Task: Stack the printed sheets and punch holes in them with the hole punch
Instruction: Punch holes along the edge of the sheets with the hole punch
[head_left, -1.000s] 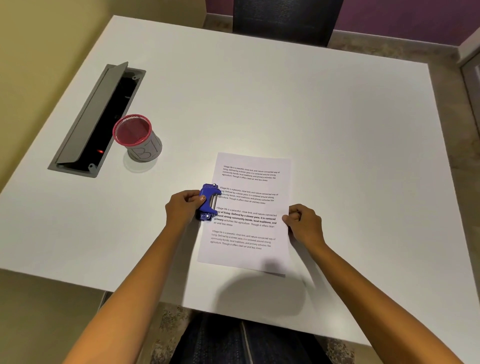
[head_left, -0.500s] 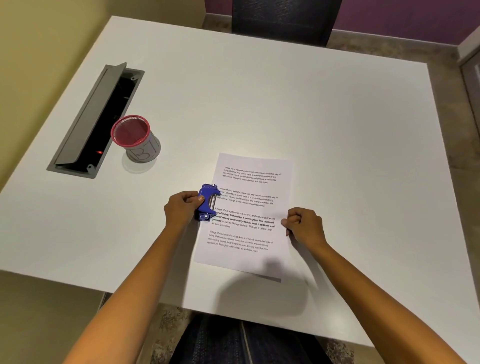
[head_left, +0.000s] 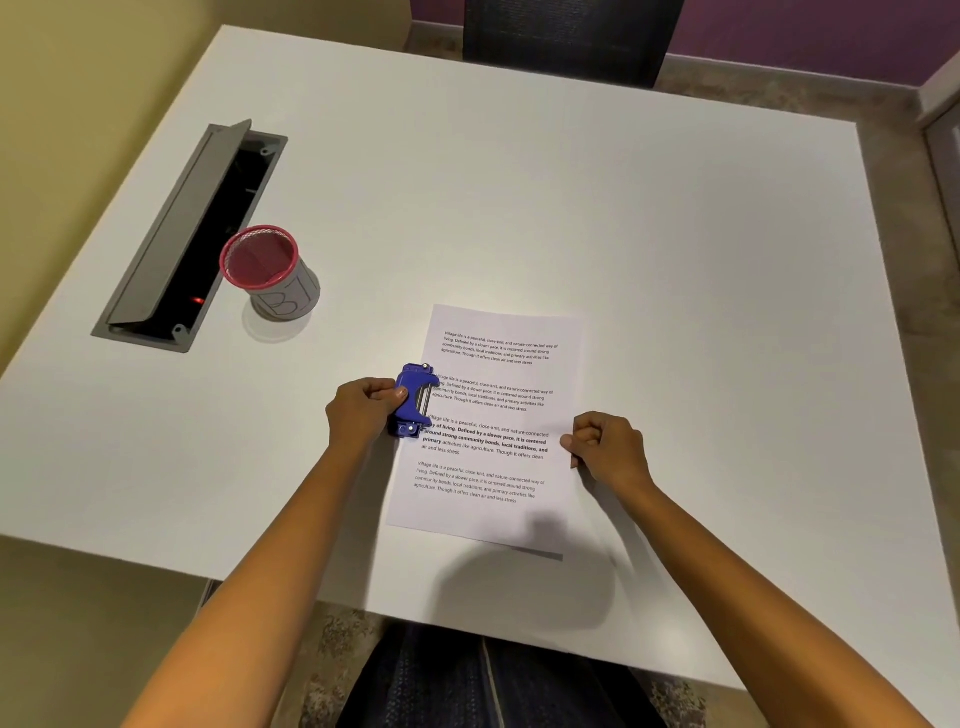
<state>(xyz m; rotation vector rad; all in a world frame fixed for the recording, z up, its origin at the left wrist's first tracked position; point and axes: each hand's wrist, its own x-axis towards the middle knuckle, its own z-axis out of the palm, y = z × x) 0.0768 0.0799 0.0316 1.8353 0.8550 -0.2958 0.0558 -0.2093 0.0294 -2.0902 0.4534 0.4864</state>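
Printed sheets (head_left: 493, 426) lie near front edge of table (head_left: 623, 208). Right hand (head_left: 608, 449) curled, fingers pinching sheets' right edge. Left hand (head_left: 363, 410) closed around blue hole punch (head_left: 413, 400) at sheets' left edge. Insertion depth unclear, probably shallow. Risk: uneven squeeze skews stack, holes misalign. Beyond sheets, left: pen cup (head_left: 270, 273).

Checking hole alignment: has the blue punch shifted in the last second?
No. The hole punch keeps the same offset from the pen cup, at the left edge of the sheets, in the left hand.
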